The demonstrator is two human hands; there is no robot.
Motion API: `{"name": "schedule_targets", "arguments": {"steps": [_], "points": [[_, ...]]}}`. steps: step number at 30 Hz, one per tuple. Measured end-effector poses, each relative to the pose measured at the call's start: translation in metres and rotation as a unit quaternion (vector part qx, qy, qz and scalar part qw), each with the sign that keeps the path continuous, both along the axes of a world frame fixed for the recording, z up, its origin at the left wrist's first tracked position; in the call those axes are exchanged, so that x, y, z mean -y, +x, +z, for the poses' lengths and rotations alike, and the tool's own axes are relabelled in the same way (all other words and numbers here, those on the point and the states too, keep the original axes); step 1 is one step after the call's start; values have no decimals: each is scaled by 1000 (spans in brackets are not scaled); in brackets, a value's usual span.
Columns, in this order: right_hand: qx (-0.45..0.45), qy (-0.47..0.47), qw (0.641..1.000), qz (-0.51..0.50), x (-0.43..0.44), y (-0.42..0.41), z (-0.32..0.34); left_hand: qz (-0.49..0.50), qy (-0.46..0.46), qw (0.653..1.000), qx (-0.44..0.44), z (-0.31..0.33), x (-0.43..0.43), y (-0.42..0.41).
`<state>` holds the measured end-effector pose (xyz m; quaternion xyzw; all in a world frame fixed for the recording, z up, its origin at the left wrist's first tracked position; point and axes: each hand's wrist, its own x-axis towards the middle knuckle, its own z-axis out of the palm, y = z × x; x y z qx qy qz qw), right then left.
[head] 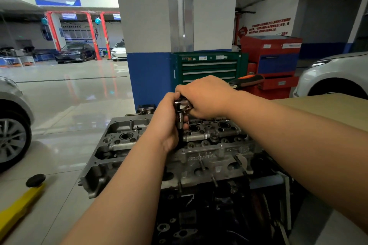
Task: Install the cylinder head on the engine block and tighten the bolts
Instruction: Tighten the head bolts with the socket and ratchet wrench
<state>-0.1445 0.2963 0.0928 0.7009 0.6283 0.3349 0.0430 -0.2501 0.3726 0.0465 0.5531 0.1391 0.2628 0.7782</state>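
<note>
A grey aluminium cylinder head [123, 143] lies on top of the dark engine block [199, 215], its open bores facing up. Over the middle of the head stands a chrome ratchet wrench [182, 105] with a socket extension [180, 120] pointing down into the head. My left hand [165, 123] curls round the extension just under the ratchet head. My right hand [205, 95] grips the wrench at its head end, and the orange and black handle [249, 80] sticks out to the right behind it. The bolt under the socket is hidden.
A blue and white pillar [151, 77] rises just behind the engine, with a green tool cabinet [209, 67] and a red one [272, 61] beside it. Cars stand at the left [12, 125] and right [334, 77]. A yellow lift arm [20, 205] lies on the floor at lower left.
</note>
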Motion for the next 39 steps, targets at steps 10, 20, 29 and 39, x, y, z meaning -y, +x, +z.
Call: {"name": "schedule_targets", "arguments": {"steps": [10,20,29,39], "points": [[-114,-2,992,-58,24,19,-1,26,30,998,-38,4,7,8],[-86,28,992,92,32,-6,-10,-46,25,998,18,-18,-3,0],[-179,-4,978,105,20,-10,5,-39,13,996,75,-20,-6,-1],[-120,45,987,93,26,-13,-9,-47,56,995,67,-19,-1,-3]]}}
